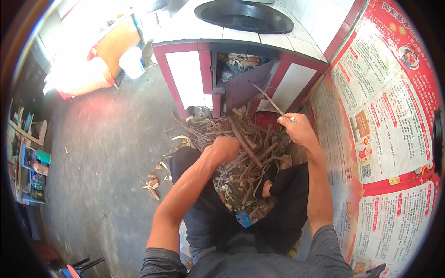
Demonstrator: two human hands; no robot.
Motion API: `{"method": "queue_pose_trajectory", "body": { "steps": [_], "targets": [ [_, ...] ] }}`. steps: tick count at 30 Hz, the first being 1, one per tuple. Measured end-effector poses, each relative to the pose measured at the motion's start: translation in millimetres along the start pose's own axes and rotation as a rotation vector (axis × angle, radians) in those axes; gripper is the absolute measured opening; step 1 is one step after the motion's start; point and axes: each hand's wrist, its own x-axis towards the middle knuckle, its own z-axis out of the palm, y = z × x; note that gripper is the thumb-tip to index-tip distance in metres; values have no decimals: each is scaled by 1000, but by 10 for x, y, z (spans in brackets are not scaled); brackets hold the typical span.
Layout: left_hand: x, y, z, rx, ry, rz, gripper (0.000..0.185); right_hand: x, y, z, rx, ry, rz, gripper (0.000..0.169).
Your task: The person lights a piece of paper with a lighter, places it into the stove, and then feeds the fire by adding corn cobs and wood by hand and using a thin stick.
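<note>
My right hand (299, 129) grips a thin wooden stick (269, 100), which points up and left toward the firebox door. A small pale end shows beside the thumb. My left hand (225, 148) is curled low over the heap of branches (252, 139); its fingertips are hidden, so whether it holds a twig cannot be told. Close to its right side lies a thick branch (245, 144), slanting across the heap. Beyond both hands, the metal firebox door (248, 85) of a tiled stove stands ajar. Corncobs and ash (241, 62) show inside the opening.
A large black wok (243, 17) is set into the white-tiled stovetop (240, 35). Papered with red-and-white printed posters (389, 114), the wall rises close on the right. Corncob pieces (152, 184) lie on the concrete floor (104, 146). A white bucket (132, 63) and a shelf (33, 173) stand leftward.
</note>
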Motion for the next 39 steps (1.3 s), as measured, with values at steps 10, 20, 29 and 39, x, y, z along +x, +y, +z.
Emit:
{"method": "queue_pose_trajectory", "body": {
  "steps": [10,20,29,39],
  "targets": [
    [201,-25,-65,7,-77,-42,39,829,-189,241,114,56,-178,28],
    [140,-3,-34,104,-50,38,30,891,274,135,244,291,-129,35],
    [121,258,-155,37,-31,19,29,583,394,327,-129,159,-166,33],
    [119,201,-81,21,-4,38,36,522,388,382,-246,163,-173,31]
  ]
}}
